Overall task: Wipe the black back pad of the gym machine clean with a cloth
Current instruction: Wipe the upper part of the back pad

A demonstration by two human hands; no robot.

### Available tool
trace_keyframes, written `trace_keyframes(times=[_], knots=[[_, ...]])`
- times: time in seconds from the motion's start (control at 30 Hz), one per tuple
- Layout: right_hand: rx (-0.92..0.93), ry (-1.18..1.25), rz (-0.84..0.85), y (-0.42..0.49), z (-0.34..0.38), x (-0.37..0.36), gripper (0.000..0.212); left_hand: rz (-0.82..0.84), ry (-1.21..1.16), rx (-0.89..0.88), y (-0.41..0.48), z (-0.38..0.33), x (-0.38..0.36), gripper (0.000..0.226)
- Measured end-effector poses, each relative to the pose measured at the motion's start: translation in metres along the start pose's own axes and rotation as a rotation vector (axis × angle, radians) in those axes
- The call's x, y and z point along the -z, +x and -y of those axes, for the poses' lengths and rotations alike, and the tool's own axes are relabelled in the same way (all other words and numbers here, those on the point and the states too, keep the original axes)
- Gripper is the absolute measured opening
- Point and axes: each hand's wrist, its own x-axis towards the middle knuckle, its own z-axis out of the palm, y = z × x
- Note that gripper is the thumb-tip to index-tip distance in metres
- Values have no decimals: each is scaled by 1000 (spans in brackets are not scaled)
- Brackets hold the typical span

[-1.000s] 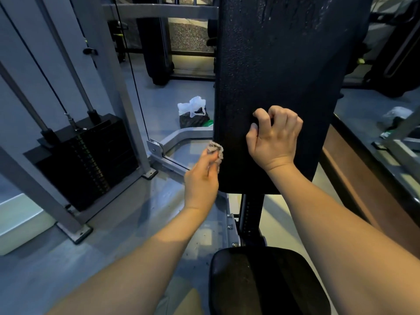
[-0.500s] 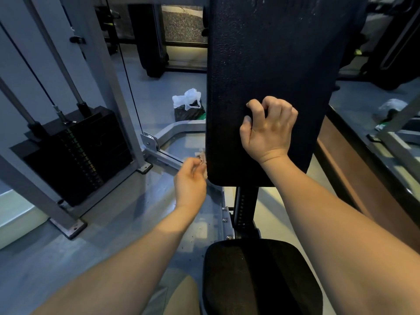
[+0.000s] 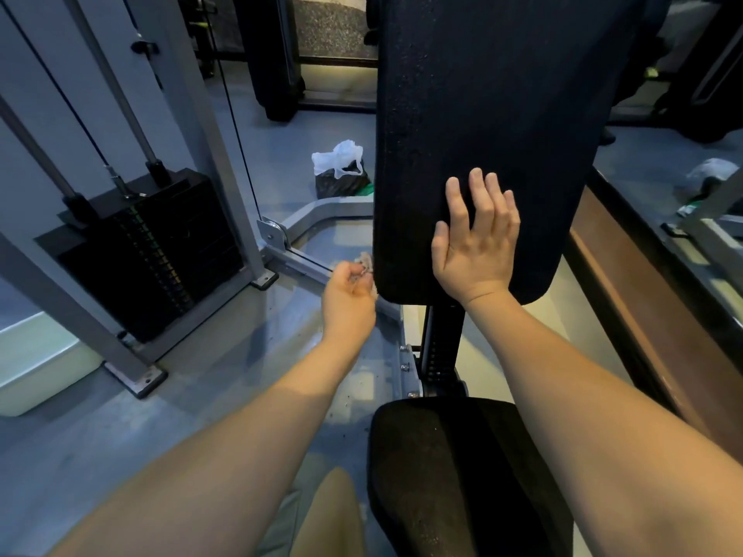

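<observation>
Starting far left: black stacked weight plates [image 3: 148, 251] on steel guide rods, inside a grey metal frame upright [image 3: 231, 162], with grey floor [image 3: 100, 436] in front. Farther back, a white plastic bag [image 3: 339, 160] sits on the floor, well apart from the work.

Left hand [image 3: 347, 293]: fingers curled, pinching a small crumpled grey cloth [image 3: 366, 262] just beside the lower left edge of the tall black textured back pad [image 3: 494, 114]. Whether cloth and pad touch cannot be told.

Back pad: upright at centre, fine specks or droplets across its face, on a black post above the black padded seat [image 3: 454, 476].

Right hand [image 3: 476, 239]: fingers straight and loosely spread, palm flat on the pad's lower face, holding nothing.

Step judged: wiping the pad's left edge, low down. The next move likely calls for carrying the cloth onto the broad face, where the right hand covers the lower part.

Room: open floor left of the pad; a grey frame rail close below the left hand; a brown ledge [image 3: 643, 335] near on the right.
</observation>
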Motion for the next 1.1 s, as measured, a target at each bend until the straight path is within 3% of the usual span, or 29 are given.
trace_keyframes(times=[0.1, 0.23, 0.43, 0.6, 0.67, 0.83, 0.93, 1.1], knots=[[12, -9, -19, 0, -1, -1, 58, -55, -120, -162, 9, -37, 2, 11], [15, -2, -61, -1, -2, -3, 59, -85, 31, -463, 14, -46, 0, 19], [18, -19, -88, -1, -1, -3, 59, 77, 402, -474, -22, 25, 11, 29], [12, -5, -93, 0, -1, -1, 59, -16, 290, -799, 7, -67, 23, 28], [15, 2, -94, 0, -2, -1, 58, -45, 379, -868, 24, -103, 14, 31], [19, 18, -120, 1, -2, -2, 58, -83, 729, -895, 40, -109, 8, 40], [27, 20, -135, 1, -3, -2, 57, -89, 704, -969, 39, -111, 13, 36], [38, 27, -133, 0, -3, -2, 57, -88, 719, -1017, 56, -131, 1, 57]])
